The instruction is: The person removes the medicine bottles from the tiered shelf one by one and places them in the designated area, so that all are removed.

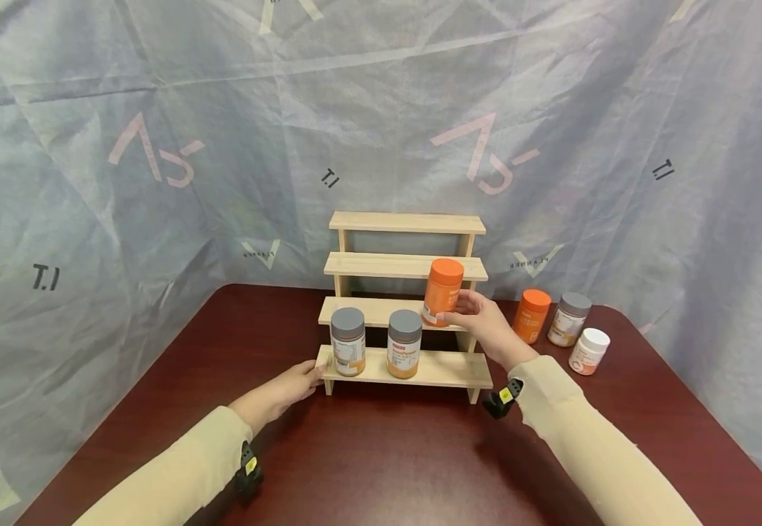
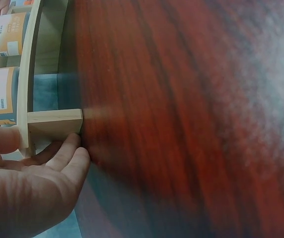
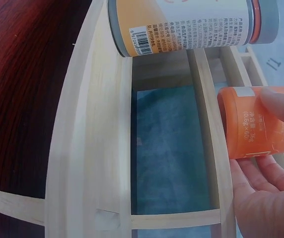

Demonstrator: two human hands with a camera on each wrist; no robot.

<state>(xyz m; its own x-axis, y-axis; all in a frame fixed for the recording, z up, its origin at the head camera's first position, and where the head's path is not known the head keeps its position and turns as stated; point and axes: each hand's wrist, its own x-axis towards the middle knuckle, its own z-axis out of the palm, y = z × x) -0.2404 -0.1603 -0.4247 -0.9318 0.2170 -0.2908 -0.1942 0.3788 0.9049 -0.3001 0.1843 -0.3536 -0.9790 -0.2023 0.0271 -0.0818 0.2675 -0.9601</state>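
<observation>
A stepped wooden display rack point(image 1: 420, 264) stands on the table. My left hand point(image 1: 296, 383) grips the left end of its lowest step point(image 1: 446, 370), thumb above and fingers beneath, beside a support leg point(image 2: 57, 119). My right hand point(image 1: 489, 325) holds an orange supplement bottle point(image 1: 442, 296) at the right part of the second step from the bottom. In the right wrist view the bottle's base point(image 3: 224, 124) is at that step's board; whether it bears on the wood I cannot tell. Two grey-lidded bottles, a left one point(image 1: 348, 343) and a right one point(image 1: 404, 347), stand upright on the lowest step.
To the right of the rack stand another orange bottle point(image 1: 532, 315), a grey-lidded bottle point(image 1: 569, 320) and a small white bottle point(image 1: 589, 352), close together on the dark red table point(image 1: 381, 453). Grey printed sheeting point(image 1: 381, 109) hangs behind and at the sides.
</observation>
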